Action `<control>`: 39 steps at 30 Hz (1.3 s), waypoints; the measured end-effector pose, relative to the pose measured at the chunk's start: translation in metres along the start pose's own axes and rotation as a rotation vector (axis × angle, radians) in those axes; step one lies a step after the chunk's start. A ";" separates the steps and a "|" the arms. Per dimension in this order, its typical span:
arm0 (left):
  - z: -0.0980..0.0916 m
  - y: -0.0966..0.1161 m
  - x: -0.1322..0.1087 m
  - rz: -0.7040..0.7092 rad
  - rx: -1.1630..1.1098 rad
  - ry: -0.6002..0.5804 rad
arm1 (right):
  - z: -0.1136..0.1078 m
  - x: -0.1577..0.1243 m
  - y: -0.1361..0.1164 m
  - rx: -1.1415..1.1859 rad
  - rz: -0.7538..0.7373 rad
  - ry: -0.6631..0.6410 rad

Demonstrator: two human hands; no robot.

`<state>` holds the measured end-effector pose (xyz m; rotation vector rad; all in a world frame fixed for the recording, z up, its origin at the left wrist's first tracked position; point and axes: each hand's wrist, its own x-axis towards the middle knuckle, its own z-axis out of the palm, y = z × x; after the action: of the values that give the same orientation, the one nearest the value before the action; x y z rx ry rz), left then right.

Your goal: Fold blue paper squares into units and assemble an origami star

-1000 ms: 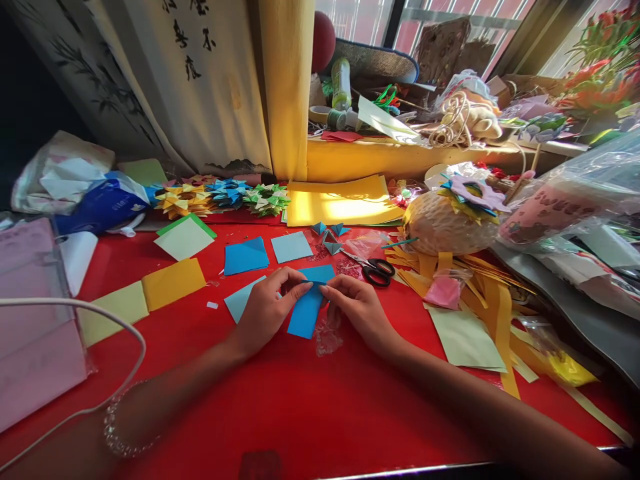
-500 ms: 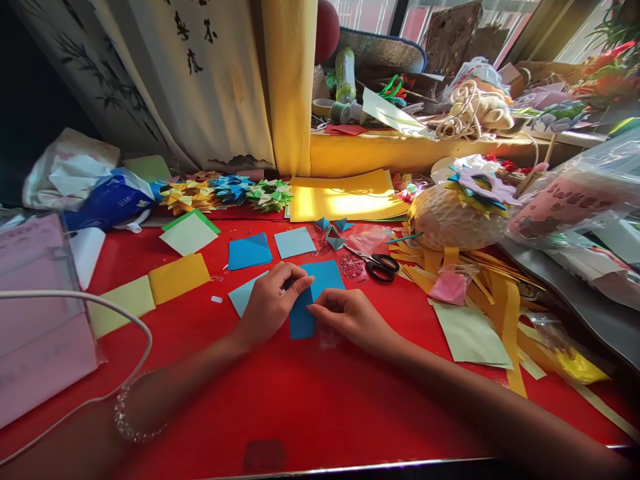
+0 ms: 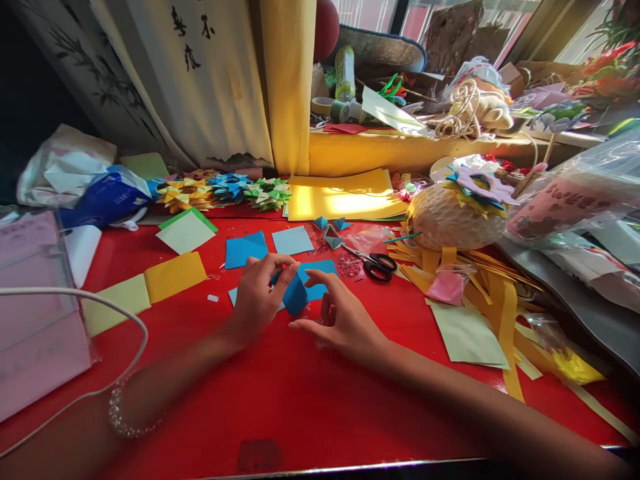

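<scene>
My left hand (image 3: 261, 291) pinches a small folded piece of blue paper (image 3: 296, 296) near its upper left edge, holding it tilted above the red table. Just right of it, my right hand (image 3: 334, 308) is open, thumb and fingers apart around the paper's right side. Behind my hands lie a blue square sheet (image 3: 323, 275) and a light blue sheet (image 3: 233, 294), the latter mostly covered by my left hand. Farther back are a stack of blue paper (image 3: 245, 249), a pale blue square (image 3: 293, 240) and several folded blue pieces (image 3: 333, 236).
Black-handled scissors (image 3: 379, 268) lie right of the blue sheets. Yellow paper strips (image 3: 510, 333) and pale green sheets (image 3: 467, 333) cover the right side. Folded paper rings (image 3: 230, 190) line the back. A white cable (image 3: 140, 327) crosses my left forearm's side; a pink case (image 3: 40, 320) stands left.
My right hand has let go of the blue paper and its fingers have spread. The paper, still in my left hand, has turned and lifted slightly.
</scene>
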<state>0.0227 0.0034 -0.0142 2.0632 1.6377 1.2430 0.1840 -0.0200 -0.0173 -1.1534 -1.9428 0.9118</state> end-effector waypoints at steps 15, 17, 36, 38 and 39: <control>0.006 -0.005 -0.003 0.321 0.055 -0.165 | -0.003 0.003 0.007 0.276 0.162 -0.051; 0.006 -0.005 -0.002 0.340 0.102 -0.137 | -0.004 0.004 0.007 0.375 0.206 -0.036; 0.001 0.010 -0.020 0.531 0.211 -0.191 | -0.005 0.003 0.009 0.277 0.133 0.147; 0.001 0.014 -0.022 0.466 0.182 -0.169 | -0.005 0.004 0.010 0.291 0.132 0.198; 0.002 0.015 -0.022 0.404 0.146 -0.165 | -0.005 0.005 0.010 0.323 0.138 0.208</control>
<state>0.0338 -0.0208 -0.0159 2.6038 1.3162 1.0466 0.1907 -0.0112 -0.0223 -1.1484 -1.5009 1.0855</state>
